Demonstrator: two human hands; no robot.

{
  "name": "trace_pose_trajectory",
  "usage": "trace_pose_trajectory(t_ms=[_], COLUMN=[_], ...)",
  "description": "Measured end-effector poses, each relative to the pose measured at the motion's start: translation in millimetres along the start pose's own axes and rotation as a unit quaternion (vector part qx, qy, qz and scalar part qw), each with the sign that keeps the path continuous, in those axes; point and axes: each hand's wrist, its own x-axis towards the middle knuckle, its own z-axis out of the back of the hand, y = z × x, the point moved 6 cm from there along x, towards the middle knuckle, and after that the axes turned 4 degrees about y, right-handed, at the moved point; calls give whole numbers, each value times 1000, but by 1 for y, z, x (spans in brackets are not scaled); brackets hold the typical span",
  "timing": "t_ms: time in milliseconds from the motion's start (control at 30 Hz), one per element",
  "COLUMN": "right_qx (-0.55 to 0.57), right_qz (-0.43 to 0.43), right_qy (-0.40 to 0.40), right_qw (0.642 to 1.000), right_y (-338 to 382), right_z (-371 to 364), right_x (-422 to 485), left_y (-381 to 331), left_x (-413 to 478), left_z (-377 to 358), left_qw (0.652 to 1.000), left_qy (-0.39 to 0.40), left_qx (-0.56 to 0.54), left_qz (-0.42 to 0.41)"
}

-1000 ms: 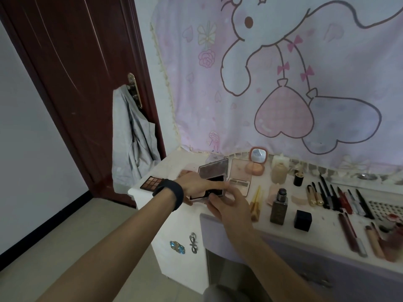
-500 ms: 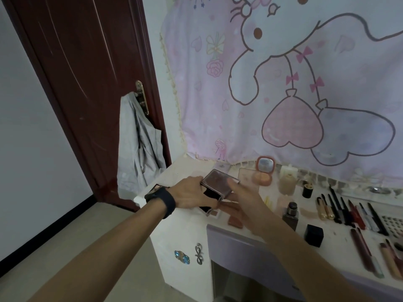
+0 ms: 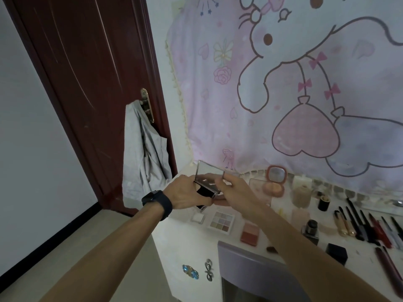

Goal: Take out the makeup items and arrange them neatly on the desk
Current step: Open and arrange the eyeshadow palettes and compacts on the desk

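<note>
Head view: compact half hidden between left hand and right hand

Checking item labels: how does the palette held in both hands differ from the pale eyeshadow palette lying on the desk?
The held palette is off the desk, gripped by the left hand and right hand; the pale eyeshadow palette lies flat, untouched. The held palette has a dark base and a raised shiny lid; the pale eyeshadow palette shows light pans in a white frame. Both are flat rectangular cases.
</note>
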Motion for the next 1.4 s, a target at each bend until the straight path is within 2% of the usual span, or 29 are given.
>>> trace_pose_trajectory(t_ms=[33, 100, 133, 167, 233, 300, 367, 433, 567, 733, 900, 1133, 1400], right_qx=[-3, -9, -67, -180, -400, -504, -545, -559, -546, -564, -552, -554, -564], right_qz=[-12, -48, -63, -69, -77, -81, -92, -99, -121, -109, -112, -109, -117], right_qy=[5, -36, -70, -90, -89, -44, 2, 24, 15, 31, 40, 12, -11], right_qw=[1000, 998, 993, 977, 909, 859, 833, 823, 829, 818, 825, 825, 817], right_y=[3, 0, -4, -5, -11, -26, -45, -60, -84, -112, -123, -129, -132], right_z=[2, 20, 34, 47, 62, 63, 57, 49, 41, 37, 47, 49, 45], right_x=[8, 29, 39, 50, 63, 76, 90, 103, 124, 136, 141, 142, 141], left_y=[5, 16, 23, 31, 45, 59, 73, 83, 98, 117, 146, 158, 165], left_x=[7, 22, 30, 40, 58, 82, 110, 136, 181, 221, 248, 261, 260], left_z=[7, 27, 36, 47, 63, 75, 78, 75, 50, 15, -3, -23, -28], left_qw=[1000, 999, 999, 997, 992, 989, 988, 989, 988, 975, 967, 972, 958], left_qy=[-9, -33, -41, -49, -69, -94, -102, -94, -55, -30, -5, 51, 52], left_qx=[-8, -14, -25, -50, -98, -107, -90, -59, 14, 112, 123, 111, 106], left_qz=[5, 14, 21, 27, 35, 50, 77, 97, 146, 190, 224, 200, 261])
